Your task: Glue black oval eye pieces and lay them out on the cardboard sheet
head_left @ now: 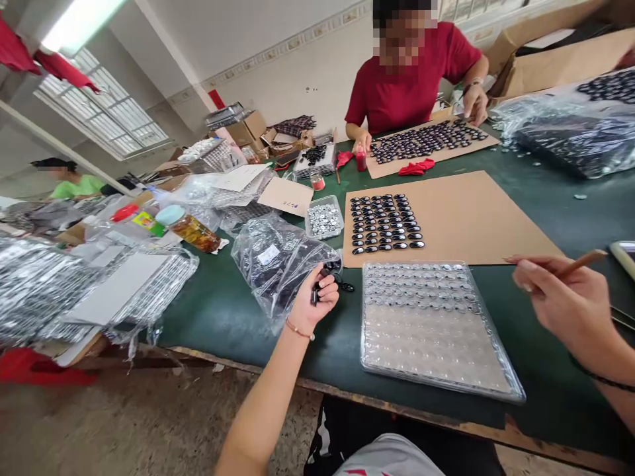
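Left hand (306, 307) is grasping small black pieces (315, 295) beside the plastic bag (265, 274); right hand (568, 301) is grasping a brown stick (585, 261) near the cardboard sheet (471, 221).

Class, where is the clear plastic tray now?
In the head view, the tray lies right of centre on the table, between the left hand and the right hand, at the front edge of the nearer cardboard.

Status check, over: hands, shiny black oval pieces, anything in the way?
Left hand gripping small black pieces; right hand holding slim brown stick. Glossy black oval pieces in rows on flat brown cardboard sheet. Possible obstacle: clear plastic bag close beside left hand.
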A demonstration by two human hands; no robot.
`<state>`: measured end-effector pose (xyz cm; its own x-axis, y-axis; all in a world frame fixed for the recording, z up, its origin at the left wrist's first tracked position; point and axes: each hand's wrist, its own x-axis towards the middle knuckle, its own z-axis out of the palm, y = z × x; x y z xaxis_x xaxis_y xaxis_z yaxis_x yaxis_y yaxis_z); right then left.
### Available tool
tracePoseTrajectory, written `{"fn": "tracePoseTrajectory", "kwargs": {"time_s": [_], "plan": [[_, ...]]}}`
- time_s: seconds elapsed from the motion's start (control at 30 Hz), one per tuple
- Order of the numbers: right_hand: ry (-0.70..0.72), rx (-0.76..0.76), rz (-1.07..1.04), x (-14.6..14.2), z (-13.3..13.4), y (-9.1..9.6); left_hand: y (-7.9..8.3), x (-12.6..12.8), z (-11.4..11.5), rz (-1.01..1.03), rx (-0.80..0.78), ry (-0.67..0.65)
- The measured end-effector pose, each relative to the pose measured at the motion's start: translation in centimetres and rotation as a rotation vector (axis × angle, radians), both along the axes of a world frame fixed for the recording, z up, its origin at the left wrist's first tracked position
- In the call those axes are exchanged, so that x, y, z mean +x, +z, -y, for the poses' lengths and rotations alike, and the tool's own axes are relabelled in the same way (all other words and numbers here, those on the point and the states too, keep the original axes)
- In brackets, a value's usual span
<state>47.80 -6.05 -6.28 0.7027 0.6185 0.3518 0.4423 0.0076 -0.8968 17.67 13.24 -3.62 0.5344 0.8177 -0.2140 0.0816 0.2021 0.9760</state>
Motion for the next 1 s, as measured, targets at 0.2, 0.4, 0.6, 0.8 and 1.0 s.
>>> {"fn": "tracePoseTrajectory", "kwargs": {"time_s": [0.2, 0.4, 0.6, 0.8, 1.0], "plan": [[0.277, 0.267, -0.573, -1.5, -1.0, 2.5, 0.8, 1.7, 2.6, 0.549, -0.948, 0.077], [0.479, 0.113, -0.344, -4.8, -3.8, 5.6, 3.6, 5.0, 1.3, 0.457, -0.854, -0.152], [0.562, -0.119, 0.164, -6.7, -4.4, 3.6, 1.8, 6.3, 1.1, 0.417, -0.840, -0.238], [0.589, -0.281, 0.437, -7.3, -3.9, 2.7, 1.0, 5.7, 1.5, 0.405, -0.902, -0.175], [0.489, -0.034, 0.315, -7.1, -3.7, 2.5, 1.3, 6.0, 2.8, 0.216, -0.666, -0.315]]}}
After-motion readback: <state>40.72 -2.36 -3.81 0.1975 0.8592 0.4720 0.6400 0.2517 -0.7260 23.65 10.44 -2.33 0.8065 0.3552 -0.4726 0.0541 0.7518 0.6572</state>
